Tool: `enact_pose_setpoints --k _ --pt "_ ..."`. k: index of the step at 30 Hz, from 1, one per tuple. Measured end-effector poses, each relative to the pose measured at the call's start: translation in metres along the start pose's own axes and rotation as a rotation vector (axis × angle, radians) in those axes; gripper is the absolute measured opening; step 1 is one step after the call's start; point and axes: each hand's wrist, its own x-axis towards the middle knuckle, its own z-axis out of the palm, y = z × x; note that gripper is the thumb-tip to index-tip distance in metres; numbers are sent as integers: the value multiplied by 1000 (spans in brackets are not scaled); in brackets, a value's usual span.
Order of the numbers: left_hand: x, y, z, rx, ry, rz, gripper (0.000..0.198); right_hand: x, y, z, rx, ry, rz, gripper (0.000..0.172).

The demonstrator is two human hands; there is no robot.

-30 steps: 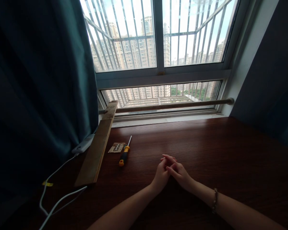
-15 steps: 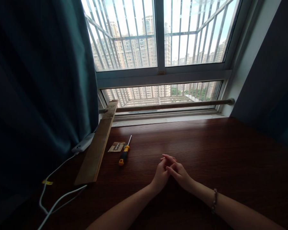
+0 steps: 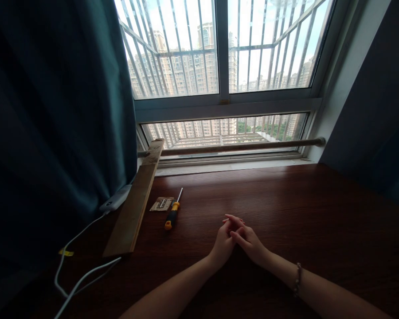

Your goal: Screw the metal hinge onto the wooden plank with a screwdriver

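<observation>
My left hand (image 3: 222,244) and my right hand (image 3: 252,244) rest together on the dark wooden tabletop (image 3: 286,199), fingers folded into each other. No object shows between them, and the inner fingers are partly hidden. A bracelet (image 3: 298,279) circles my right wrist. To the left of my hands, apart from them, lies a screwdriver (image 3: 172,215) with a black and yellow handle, its metal shaft pointing toward the window. Beside its shaft sits a small flat brown packet (image 3: 162,204) with printing on it.
A long wooden board (image 3: 133,212) leans on a rail (image 3: 239,147) before the barred window. Left of it are a white power strip (image 3: 115,198), a white cable (image 3: 83,277), a yellow tag (image 3: 66,253) and a blue curtain (image 3: 69,110). A wall (image 3: 362,110) stands at the right.
</observation>
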Motion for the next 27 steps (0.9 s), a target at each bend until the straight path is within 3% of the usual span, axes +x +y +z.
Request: enact_pose_setpoints --k 27 --pt "1 -1 0 2 -6 6 27 0 -2 0 -6 -1 9 44"
